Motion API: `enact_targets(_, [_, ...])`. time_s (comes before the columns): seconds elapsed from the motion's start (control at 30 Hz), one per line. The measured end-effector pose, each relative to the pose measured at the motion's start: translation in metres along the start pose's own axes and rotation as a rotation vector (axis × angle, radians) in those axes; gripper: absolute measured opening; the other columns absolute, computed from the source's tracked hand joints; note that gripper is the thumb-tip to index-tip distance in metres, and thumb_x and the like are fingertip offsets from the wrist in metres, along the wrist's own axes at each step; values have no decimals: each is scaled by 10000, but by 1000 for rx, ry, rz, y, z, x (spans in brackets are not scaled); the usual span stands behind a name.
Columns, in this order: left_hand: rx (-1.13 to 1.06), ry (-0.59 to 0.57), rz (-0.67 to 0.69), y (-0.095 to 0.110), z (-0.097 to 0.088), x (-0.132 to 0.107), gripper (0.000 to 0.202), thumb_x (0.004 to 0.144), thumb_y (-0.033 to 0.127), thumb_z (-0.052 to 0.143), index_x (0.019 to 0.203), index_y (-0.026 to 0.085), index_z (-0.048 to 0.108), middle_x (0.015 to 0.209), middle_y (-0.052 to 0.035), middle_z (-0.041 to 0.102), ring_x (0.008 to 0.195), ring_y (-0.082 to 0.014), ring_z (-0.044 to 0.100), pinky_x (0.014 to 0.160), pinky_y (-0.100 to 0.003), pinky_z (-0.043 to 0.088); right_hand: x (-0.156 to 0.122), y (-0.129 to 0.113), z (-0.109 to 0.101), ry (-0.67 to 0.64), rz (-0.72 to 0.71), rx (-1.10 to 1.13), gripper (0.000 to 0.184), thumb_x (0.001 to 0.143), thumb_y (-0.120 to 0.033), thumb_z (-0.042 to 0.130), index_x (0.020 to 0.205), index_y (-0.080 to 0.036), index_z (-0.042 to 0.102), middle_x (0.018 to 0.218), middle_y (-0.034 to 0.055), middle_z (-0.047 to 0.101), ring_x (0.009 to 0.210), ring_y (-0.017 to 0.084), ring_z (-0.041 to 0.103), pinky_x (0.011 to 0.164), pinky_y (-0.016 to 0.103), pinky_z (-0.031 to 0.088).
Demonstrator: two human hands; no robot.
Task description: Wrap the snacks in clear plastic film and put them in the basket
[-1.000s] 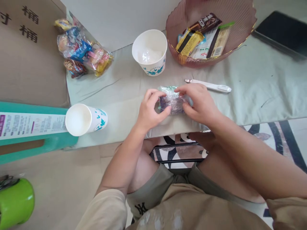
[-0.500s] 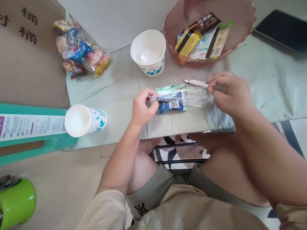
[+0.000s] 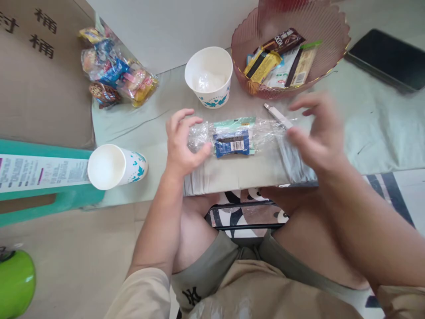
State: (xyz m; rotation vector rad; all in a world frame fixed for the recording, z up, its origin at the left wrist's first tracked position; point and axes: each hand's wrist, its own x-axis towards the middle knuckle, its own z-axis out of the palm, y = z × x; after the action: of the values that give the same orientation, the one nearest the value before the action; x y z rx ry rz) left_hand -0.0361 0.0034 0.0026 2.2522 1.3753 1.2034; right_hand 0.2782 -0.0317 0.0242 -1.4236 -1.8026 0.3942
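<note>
A blue snack packet [image 3: 231, 142] lies on a sheet of clear cling film [image 3: 265, 130] spread on the pale green cloth [image 3: 365, 119]. My left hand [image 3: 181, 144] hovers at the film's left end, fingers apart, thumb near the crumpled edge. My right hand [image 3: 315, 133] is blurred at the film's right end, its fingers spread and holding nothing. A white-handled tool [image 3: 277, 114] lies just behind the film, partly hidden by my right hand.
A white paper bowl [image 3: 209, 77] stands behind the packet. A pink ribbed bowl [image 3: 335, 31] holds several snack bars. A bag of sweets [image 3: 116, 75] lies far left, a paper cup [image 3: 114, 166] on its side, a dark tablet [image 3: 388, 60] at the right.
The wrapped bundle was pulled open: the film now lies stretched flat with the blue packet showing. Both hands have let go of the film and opened.
</note>
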Motion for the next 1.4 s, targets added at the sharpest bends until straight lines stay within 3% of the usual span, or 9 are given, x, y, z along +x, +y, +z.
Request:
enact_targets(0.13, [79,-194,-97,7,0,3,183,796,287,697,974,244,695,1207,-78,736,1183,-273,666,1101,-454,500,4,9,16,-2,-74,-43,166,853,-387,660,905,-235,705,1036,110,741,1019,326,693,941,539,512])
enact_targets(0.3, [-16,-7,-385,5,8,16,129,894,258,587,781,227,640,795,-9,727,788,-162,683,800,-305,560,16,10,22,274,109,-24,91,865,-265,601,798,-239,656,833,53,726,804,237,686,779,423,555])
enact_targets(0.43, [-59,97,-560,-10,12,33,266,979,342,556,737,230,549,658,19,608,591,-134,565,614,-278,476,12,-8,16,453,36,-159,148,917,-233,524,968,-262,660,972,116,716,962,293,679,880,493,552])
enact_targets(0.6, [202,354,-286,-8,9,33,78,938,290,626,901,233,588,904,-34,641,857,-190,614,844,-350,509,4,-16,32,-25,-140,-100,354,864,-232,522,1184,-274,667,1144,126,734,1115,351,660,1002,558,505])
enact_targets(0.73, [232,24,-34,19,9,15,111,912,334,643,970,240,655,1088,-74,666,1102,-259,641,1007,-442,509,9,-13,47,-138,-79,-165,580,778,-207,551,1352,-254,614,1192,112,744,1218,380,618,1139,636,370])
enact_targets(0.87, [205,-176,-51,27,5,3,240,781,379,771,967,252,688,1290,-100,646,1216,-318,620,1077,-500,491,7,-14,37,-170,-102,-204,313,792,-219,547,1045,-281,720,875,59,722,979,318,673,1132,597,364])
enact_targets(1.0, [162,-173,-61,27,-8,0,97,770,234,670,714,245,592,1063,-59,725,1031,-263,676,988,-478,530,-2,-21,22,-304,-170,-192,215,819,-285,542,935,-275,724,764,39,692,761,255,644,873,460,474])
enact_targets(1.17, [8,-246,-58,39,-26,-4,170,730,203,580,602,230,470,706,-11,714,644,-165,639,650,-329,520,-6,-28,27,-429,-70,-288,342,942,-412,449,997,-248,745,584,33,617,569,242,563,600,364,337])
enact_targets(1.4, [-7,-601,-357,51,-42,-7,289,883,311,492,629,222,597,556,10,677,457,-131,561,524,-281,425,9,-26,50,-231,-118,-68,372,882,-342,593,1211,-194,686,1264,164,704,1168,349,651,990,486,499])
